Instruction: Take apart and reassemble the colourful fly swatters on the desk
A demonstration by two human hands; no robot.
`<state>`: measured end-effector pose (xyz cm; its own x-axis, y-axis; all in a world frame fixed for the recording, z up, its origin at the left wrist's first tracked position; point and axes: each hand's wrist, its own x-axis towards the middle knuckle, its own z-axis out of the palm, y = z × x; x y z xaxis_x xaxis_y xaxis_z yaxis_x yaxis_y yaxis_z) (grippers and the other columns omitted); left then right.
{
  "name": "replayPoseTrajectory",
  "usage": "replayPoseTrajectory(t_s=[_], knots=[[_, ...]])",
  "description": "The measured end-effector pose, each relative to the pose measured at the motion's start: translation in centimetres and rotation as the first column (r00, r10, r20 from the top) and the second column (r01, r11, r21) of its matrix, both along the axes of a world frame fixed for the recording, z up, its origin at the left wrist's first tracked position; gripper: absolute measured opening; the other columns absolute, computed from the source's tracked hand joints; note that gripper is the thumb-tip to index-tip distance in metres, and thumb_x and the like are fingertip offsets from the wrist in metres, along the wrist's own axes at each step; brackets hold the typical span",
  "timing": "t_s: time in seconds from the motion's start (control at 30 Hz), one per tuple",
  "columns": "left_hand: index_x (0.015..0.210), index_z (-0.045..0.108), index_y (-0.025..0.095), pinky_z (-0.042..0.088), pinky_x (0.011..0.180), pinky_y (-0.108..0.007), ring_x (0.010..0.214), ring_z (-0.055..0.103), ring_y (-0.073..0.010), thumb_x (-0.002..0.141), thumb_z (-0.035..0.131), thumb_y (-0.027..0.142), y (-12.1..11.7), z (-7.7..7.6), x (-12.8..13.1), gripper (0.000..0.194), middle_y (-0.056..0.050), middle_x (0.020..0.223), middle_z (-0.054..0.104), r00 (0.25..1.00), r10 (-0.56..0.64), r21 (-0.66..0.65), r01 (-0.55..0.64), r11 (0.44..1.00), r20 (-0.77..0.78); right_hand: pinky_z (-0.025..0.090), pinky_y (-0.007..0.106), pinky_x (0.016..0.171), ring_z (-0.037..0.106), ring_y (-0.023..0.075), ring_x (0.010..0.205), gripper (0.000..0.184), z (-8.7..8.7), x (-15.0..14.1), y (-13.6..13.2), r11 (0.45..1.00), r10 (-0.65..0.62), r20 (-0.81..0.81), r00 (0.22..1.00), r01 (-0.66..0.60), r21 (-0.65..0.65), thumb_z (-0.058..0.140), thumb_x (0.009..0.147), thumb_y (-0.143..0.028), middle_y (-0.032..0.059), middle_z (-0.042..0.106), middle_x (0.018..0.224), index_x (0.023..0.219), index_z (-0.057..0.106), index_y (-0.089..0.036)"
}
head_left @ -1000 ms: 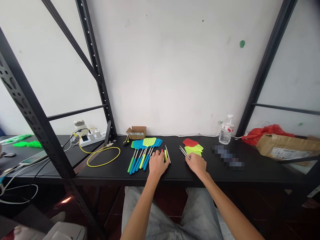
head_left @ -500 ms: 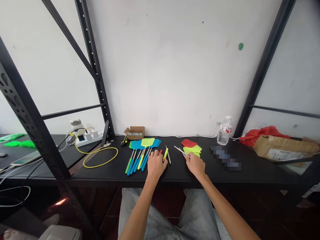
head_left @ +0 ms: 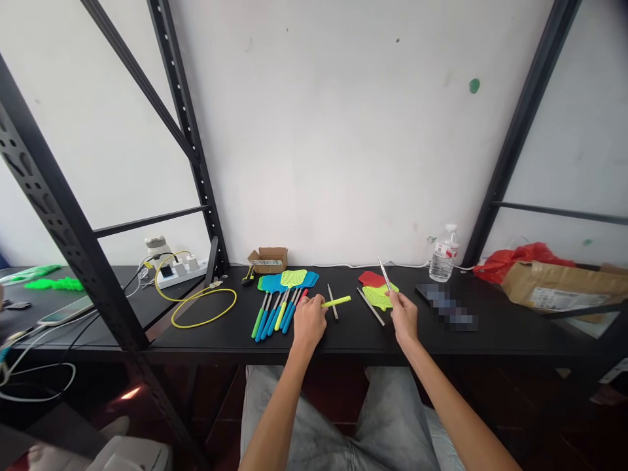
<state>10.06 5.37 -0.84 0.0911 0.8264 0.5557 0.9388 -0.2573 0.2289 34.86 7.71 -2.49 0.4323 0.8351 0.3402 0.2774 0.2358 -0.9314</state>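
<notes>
My left hand (head_left: 310,320) is closed around a yellow-green fly swatter handle (head_left: 338,301), which points right. A red handle (head_left: 303,296) shows just behind that hand, partly covered by it. In my right hand (head_left: 405,319) is a thin silver metal rod (head_left: 385,273), tilted up and left. Beneath its tip lie a yellow-green swatter head (head_left: 379,298) and a red swatter head (head_left: 371,279). One loose metal rod (head_left: 371,307) rests left of my right hand, another rod (head_left: 333,303) beyond my left hand. Several fly swatters (head_left: 269,317) with blue, green and yellow-green handles lie side by side at left.
A small open cardboard box (head_left: 269,260) stands by the wall. A yellow cable (head_left: 203,324) loops at left, near a white power strip (head_left: 184,275). At right are a water bottle (head_left: 444,255), a blurred dark object (head_left: 447,307), a red bag (head_left: 524,260) and a brown package (head_left: 554,291).
My right hand has risen and moved right with one rod, leaving another on the table. The yellow-green handle in my left hand has turned from upright to nearly level.
</notes>
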Motion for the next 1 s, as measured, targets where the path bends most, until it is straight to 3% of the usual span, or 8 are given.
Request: replayPoseTrajectory(t_s=[0.17, 0.33, 0.6, 0.77, 1.0], knots=[[0.114, 0.062, 0.023, 0.042, 0.081, -0.03, 0.098, 0.056, -0.022, 0.095, 0.046, 0.018, 0.12, -0.08, -0.11, 0.025, -0.005, 0.096, 0.068, 0.998, -0.061, 0.035, 0.061, 0.998, 0.001, 0.038, 0.025, 0.05, 0.051, 0.0153, 0.056, 0.057, -0.33, -0.31, 0.46, 0.995, 0.015, -0.153, 0.988, 0.0, 0.097, 0.058, 0.076, -0.068, 0.0029, 0.062, 0.066, 0.091, 0.067, -0.014], [0.104, 0.067, 0.023, 0.043, 0.078, -0.031, 0.095, 0.056, -0.0224, 0.094, 0.046, 0.016, 0.26, -0.19, -0.1, 0.024, -0.005, 0.095, 0.068, 0.995, -0.093, 0.05, 0.094, 0.994, -0.03, 0.04, 0.022, 0.047, 0.054, 0.0148, 0.063, 0.043, -0.38, -0.64, 0.47, 0.983, 0.145, -0.332, 0.932, -0.099, 0.154, 0.075, 0.069, -0.053, 0.0069, 0.067, 0.077, 0.087, 0.067, -0.015], [0.099, 0.062, 0.023, 0.042, 0.073, -0.03, 0.094, 0.056, -0.0227, 0.09, 0.052, 0.015, 0.11, -0.12, -0.14, 0.015, -0.003, 0.095, 0.067, 0.994, -0.111, 0.062, 0.112, 0.992, -0.02, 0.037, 0.021, 0.043, 0.057, 0.0138, 0.058, 0.036, 0.2, -0.74, -0.11, 0.931, 0.365, -0.441, 0.82, -0.327, 0.164, 0.067, 0.078, -0.051, 0.0092, 0.071, 0.08, 0.086, 0.069, -0.016], [0.097, 0.061, 0.023, 0.043, 0.076, -0.031, 0.093, 0.056, -0.0226, 0.09, 0.052, 0.015, 0.28, -0.29, -0.18, 0.013, -0.002, 0.096, 0.067, 0.995, -0.104, 0.076, 0.104, 0.992, -0.009, 0.035, 0.02, 0.043, 0.05, 0.01, 0.052, 0.029, 0.11, -0.81, -0.02, 0.913, 0.408, -0.456, 0.791, -0.336, 0.233, 0.078, 0.072, -0.043, 0.0036, 0.067, 0.07, 0.081, 0.064, -0.018], [0.099, 0.061, 0.023, 0.042, 0.077, -0.031, 0.093, 0.056, -0.0229, 0.092, 0.05, 0.015, 0.3, -0.38, -0.11, 0.016, -0.003, 0.095, 0.068, 0.997, -0.079, 0.087, 0.08, 0.993, -0.014, 0.035, 0.022, 0.043, 0.052, 0.011, 0.051, 0.035, 0.31, -0.71, -0.14, 0.914, 0.404, -0.51, 0.76, -0.358, 0.191, 0.075, 0.073, -0.048, 0.0095, 0.071, 0.074, 0.083, 0.072, -0.014]])
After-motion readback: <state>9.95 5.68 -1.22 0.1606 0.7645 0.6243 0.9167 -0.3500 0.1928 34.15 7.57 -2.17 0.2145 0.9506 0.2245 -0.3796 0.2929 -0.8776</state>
